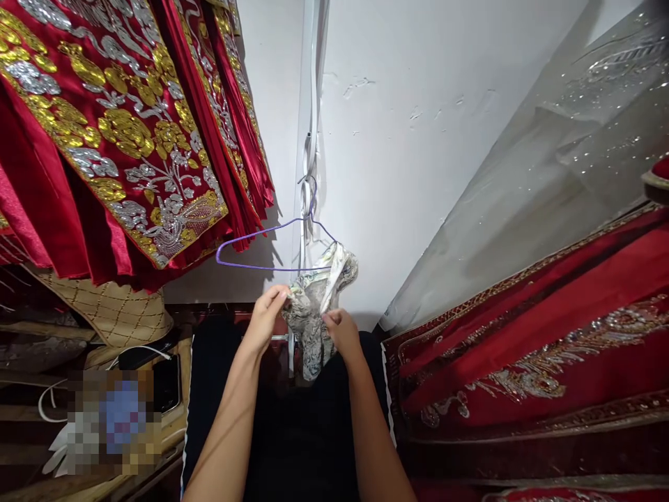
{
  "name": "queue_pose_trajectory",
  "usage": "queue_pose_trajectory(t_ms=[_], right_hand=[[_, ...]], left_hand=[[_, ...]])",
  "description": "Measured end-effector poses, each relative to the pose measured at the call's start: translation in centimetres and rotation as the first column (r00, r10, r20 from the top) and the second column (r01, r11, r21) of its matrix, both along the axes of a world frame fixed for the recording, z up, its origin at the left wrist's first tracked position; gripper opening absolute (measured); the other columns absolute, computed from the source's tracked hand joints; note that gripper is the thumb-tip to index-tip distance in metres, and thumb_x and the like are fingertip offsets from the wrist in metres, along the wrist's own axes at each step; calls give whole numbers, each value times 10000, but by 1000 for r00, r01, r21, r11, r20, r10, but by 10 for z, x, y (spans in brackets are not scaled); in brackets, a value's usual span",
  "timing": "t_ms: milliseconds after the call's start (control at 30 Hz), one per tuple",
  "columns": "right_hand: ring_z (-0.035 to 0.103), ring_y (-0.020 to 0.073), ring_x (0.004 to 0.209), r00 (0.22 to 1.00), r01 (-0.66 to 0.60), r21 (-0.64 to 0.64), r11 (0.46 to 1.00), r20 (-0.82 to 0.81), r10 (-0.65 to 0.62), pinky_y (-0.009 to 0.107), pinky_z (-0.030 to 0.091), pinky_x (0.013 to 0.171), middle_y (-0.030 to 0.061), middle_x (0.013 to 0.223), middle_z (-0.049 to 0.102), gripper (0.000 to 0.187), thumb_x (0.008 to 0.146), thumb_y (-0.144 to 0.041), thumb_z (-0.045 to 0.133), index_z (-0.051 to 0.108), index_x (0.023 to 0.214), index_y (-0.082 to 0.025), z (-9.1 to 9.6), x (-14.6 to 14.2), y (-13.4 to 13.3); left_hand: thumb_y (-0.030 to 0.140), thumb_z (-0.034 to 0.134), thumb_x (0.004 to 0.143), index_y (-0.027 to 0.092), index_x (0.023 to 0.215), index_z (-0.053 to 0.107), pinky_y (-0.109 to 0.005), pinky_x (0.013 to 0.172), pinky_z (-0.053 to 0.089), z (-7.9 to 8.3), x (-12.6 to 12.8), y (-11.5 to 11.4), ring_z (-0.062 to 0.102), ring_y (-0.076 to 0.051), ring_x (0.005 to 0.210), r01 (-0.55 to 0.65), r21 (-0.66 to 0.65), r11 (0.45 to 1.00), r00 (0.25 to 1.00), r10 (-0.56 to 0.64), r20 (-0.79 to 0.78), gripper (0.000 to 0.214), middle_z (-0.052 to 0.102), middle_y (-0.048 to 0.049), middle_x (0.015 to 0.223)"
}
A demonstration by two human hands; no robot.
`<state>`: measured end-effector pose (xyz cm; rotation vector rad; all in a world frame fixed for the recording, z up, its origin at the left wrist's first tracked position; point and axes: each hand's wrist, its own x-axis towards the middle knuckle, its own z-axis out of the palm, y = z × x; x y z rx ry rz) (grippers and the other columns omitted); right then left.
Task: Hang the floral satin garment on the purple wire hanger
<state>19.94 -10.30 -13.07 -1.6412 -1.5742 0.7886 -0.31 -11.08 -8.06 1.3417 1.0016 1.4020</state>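
Note:
A small grey-and-white patterned garment (312, 348) hangs from the right arm of a purple clothes hanger (245, 267); the hanger's left arm is bare. At the garment's upper left edge, my left hand (265, 315) is closed, pinching the cloth between thumb and fingers. My right hand (342, 331) is closed too, gripping the garment's pale edging a little lower on the right. The hanger's hook (312, 183) is up at a white strap (314, 90) running down the wall. Folds hide the garment's full shape.
Red garments with gold and silver embroidery (130, 132) hang at the upper left. To the right are sheer sparkling fabric (502, 181) and red embroidered cloth (523, 335). A dark phone-like object (167, 383) lies at the lower left, beside a blurred patch. A white wall (408, 174) stands ahead.

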Motion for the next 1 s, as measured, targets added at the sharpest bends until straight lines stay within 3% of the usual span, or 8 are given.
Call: queue_pose_trajectory(t_ms=[133,267,333,467,533,633,833,1000], right_hand=[[613,242,925,945,27,101,994,-327,8,329,474,824,78,940,692,451,895,-585,436,667,939,-200,27,-8,-6],[612,246,998,685,-349,65,935,-664,301,359,483,870,78,990,677,645,922,-717,264,643,1112,-231,55,-19,-23],[619,238,914,612,-469,95,878,-682,400,352,492,813,64,948,666,560,906,-685,389,633,1114,-226,68,-17,-30],[536,155,664,695,-520,218,826,-453,558,262,433,633,-5,743,592,188,746,-309,714,620,853,-186,100,-1,-25],[504,135,623,788,-374,340,863,-374,489,240,398,588,-17,701,565,129,706,-208,683,589,791,-186,116,4,-9],[526,152,665,884,-99,500,860,-353,307,255,417,628,5,770,610,218,703,-197,610,601,921,-195,127,2,29],[545,198,721,972,-134,224,965,-162,172,289,424,684,47,721,615,221,825,-345,440,591,777,-191,93,-14,80],[473,174,674,989,-105,254,962,-79,129,267,371,640,6,659,546,114,741,-287,458,523,701,-204,75,2,72]], left_hand=[[420,561,929,182,873,621,-273,844,434,29,30,-12,552,-178,889,180,142,973,982,-172,-73,252,592,-42,914],[416,520,957,200,993,630,-326,970,427,35,48,-17,574,-217,1050,113,223,968,992,-96,-85,245,615,-76,1056],[431,516,959,239,1224,564,-358,1066,377,34,45,-16,507,-241,1243,69,240,968,995,-48,-92,331,557,-95,1289],[523,464,957,247,1351,515,-375,1065,389,25,20,-19,507,-274,1263,325,59,944,903,-291,-317,484,551,-94,1360],[568,484,928,190,1109,663,-360,947,460,17,5,-23,601,-275,1047,426,-76,902,786,-410,-462,455,670,-81,1110],[573,509,903,160,880,679,-318,824,478,8,-21,-25,603,-243,876,390,-154,908,686,-398,-610,447,683,-49,916],[506,523,888,198,996,635,-280,767,452,17,-88,-8,587,-213,849,131,-55,990,701,-131,-701,345,674,-26,916],[499,475,877,211,690,616,-282,638,405,29,-133,21,559,-203,649,146,-231,962,436,-273,-857,372,641,-35,690]])
